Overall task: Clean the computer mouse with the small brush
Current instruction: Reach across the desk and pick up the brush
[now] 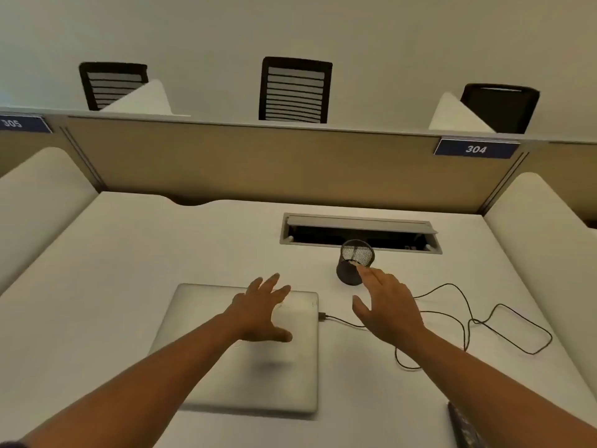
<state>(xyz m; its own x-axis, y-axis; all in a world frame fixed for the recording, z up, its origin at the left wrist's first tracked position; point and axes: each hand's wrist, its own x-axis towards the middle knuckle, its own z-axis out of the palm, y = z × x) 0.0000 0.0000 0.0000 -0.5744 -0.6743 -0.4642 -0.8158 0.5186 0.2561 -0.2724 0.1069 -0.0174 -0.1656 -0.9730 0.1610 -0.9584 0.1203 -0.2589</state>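
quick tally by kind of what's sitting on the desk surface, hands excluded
Closed laptop: 1
Mesh pen cup: 1
Black cable: 1, plugged into the laptop's right edge
Dark object at the lower right edge: 1, cut off, cannot tell what it is
Total: 4
No mouse or brush clearly visible.

Both bare forearms stretched forward from the lower corners, converging toward the middle. Left hand [263,313] palm down, fingers spread and pointing ahead, thumb splayed out to the right, holding nothing. Right hand [386,305] likewise empty and flat, fingers extended forward and slightly leftward, thumb angled out to the left, reaching a little farther than the left. Wrists straight, in line with the forearms. Hands apart, not touching each other.
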